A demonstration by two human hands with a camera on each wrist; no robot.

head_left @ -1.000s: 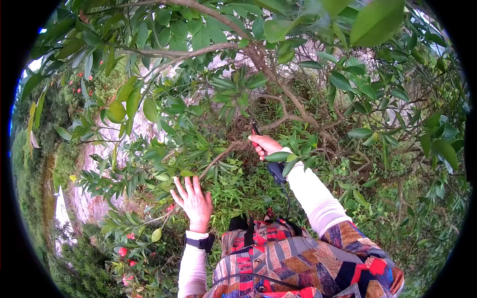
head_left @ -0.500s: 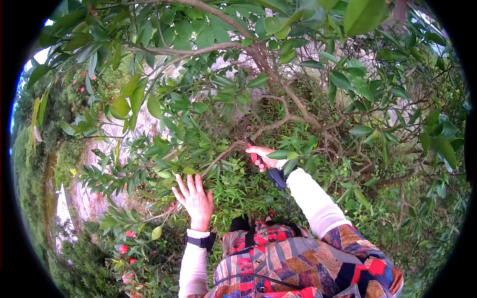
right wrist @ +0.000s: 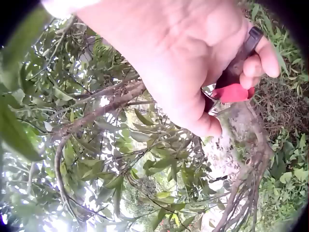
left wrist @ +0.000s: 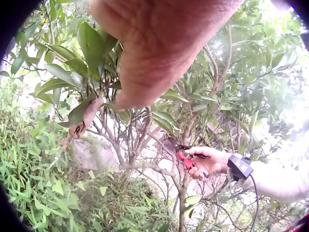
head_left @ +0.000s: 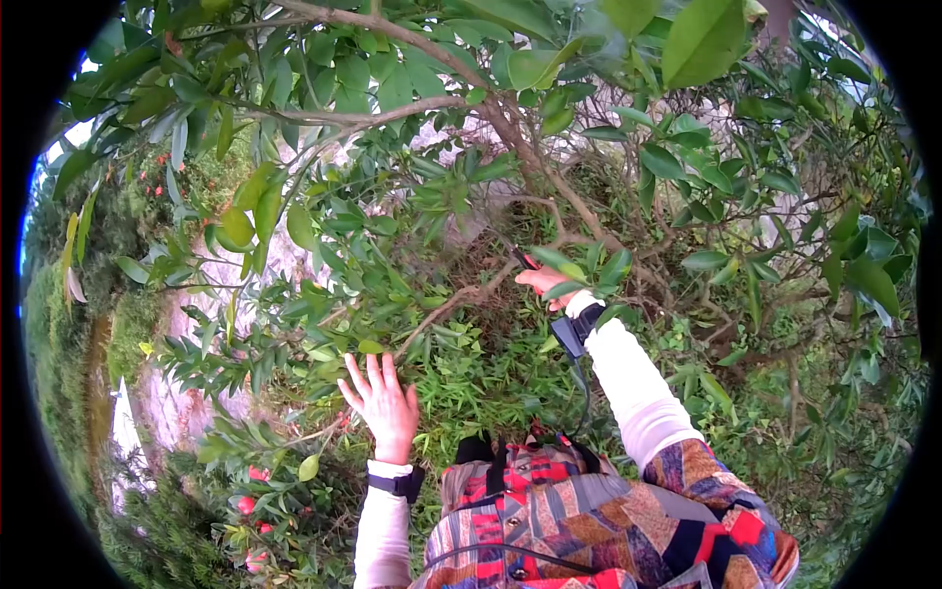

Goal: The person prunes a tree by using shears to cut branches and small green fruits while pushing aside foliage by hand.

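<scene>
My right hand [head_left: 549, 285] grips red-handled pruning shears [left wrist: 186, 159], fingers curled round the handles. In the left wrist view their blades point in among the thin branches of the leafy tree. In the right wrist view the red handle [right wrist: 234, 93] shows between thumb and fingers, while the blades are mostly hidden behind the hand. My left hand [head_left: 385, 412] is held out with its fingers spread, fingertips right at the leaves of a low branch [head_left: 446, 302]. Nothing shows in its grasp.
A forked main limb [head_left: 510, 128] rises ahead, with leafy boughs overhead and to both sides. Large leaves [head_left: 702, 44] hang close to the head camera. Red fruit or flowers [head_left: 246, 505] show at lower left. Green undergrowth [head_left: 481, 378] covers the ground.
My right hand with the pruning shears drew slightly toward the body, then moved right and forward again. My left hand has stayed almost in place.
</scene>
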